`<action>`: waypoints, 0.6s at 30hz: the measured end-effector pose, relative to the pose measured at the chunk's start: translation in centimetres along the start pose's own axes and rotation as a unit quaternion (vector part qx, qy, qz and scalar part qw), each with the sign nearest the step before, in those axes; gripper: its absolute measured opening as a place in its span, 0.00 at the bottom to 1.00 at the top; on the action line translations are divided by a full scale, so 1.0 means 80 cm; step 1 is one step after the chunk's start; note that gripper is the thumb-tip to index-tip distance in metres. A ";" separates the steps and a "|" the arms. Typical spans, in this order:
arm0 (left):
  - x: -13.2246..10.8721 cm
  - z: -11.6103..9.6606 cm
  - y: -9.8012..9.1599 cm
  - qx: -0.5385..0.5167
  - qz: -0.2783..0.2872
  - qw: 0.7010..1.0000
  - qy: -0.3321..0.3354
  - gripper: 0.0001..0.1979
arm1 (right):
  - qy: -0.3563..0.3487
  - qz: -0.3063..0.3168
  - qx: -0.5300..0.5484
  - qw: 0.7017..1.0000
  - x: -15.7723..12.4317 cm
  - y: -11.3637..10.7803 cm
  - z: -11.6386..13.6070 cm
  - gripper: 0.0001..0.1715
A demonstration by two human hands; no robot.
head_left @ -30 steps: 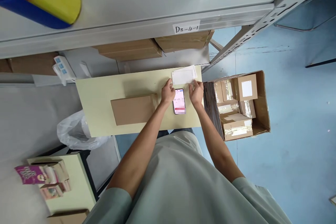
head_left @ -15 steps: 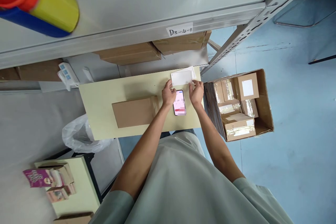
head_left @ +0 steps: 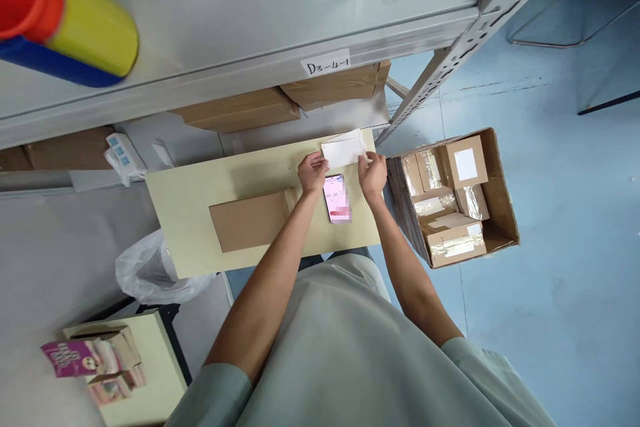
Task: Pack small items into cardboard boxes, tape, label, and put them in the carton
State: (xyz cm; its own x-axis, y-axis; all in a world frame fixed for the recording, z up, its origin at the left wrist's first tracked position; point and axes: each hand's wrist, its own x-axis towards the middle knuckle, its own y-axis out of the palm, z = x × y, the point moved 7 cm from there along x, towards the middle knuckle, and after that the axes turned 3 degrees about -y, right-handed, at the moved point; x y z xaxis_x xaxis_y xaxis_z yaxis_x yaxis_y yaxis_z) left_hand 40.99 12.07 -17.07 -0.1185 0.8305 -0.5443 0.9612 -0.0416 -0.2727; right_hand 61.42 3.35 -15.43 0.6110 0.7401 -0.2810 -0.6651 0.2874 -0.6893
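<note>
A white sheet of paper [head_left: 343, 149] lies at the far right of a pale yellow table [head_left: 200, 197]. My left hand [head_left: 312, 172] pinches its near left corner and my right hand [head_left: 373, 173] pinches its near right edge, fingers closed on the paper. Between my hands a phone [head_left: 337, 199] lies face up with a pink screen lit. A flat brown cardboard box [head_left: 249, 219] rests on the table just left of my left forearm.
An open carton [head_left: 500, 180] of taped small boxes stands on the blue floor to the right. A grey shelf [head_left: 240, 73] labelled D3-4-1 overhangs the table, with brown boxes beneath. A plastic bag [head_left: 150, 270] and a second small table [head_left: 150, 373] sit at lower left.
My left hand has lifted off the phone and closed on the paper's left corner. The right hand keeps its grip; the view has shifted slightly.
</note>
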 end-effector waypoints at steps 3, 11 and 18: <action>0.007 0.003 0.002 0.005 0.001 1.000 -0.003 0.18 | 0.008 0.015 -0.017 1.000 0.003 0.006 -0.007 0.22; 0.006 0.001 0.008 0.006 0.007 1.000 0.013 0.18 | 0.023 0.001 -0.006 1.000 0.005 0.014 -0.012 0.22; 0.001 -0.014 0.007 0.077 0.034 0.996 0.043 0.14 | -0.003 -0.010 0.027 1.000 -0.004 0.004 0.013 0.26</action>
State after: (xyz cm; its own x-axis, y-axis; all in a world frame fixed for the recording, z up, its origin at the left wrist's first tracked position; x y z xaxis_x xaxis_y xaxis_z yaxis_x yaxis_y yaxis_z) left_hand 41.82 12.75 -16.37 -0.0271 0.8667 -0.4980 0.9162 -0.1777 -0.3592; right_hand 60.56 3.84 -14.89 0.6224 0.7370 -0.2634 -0.6749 0.3349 -0.6576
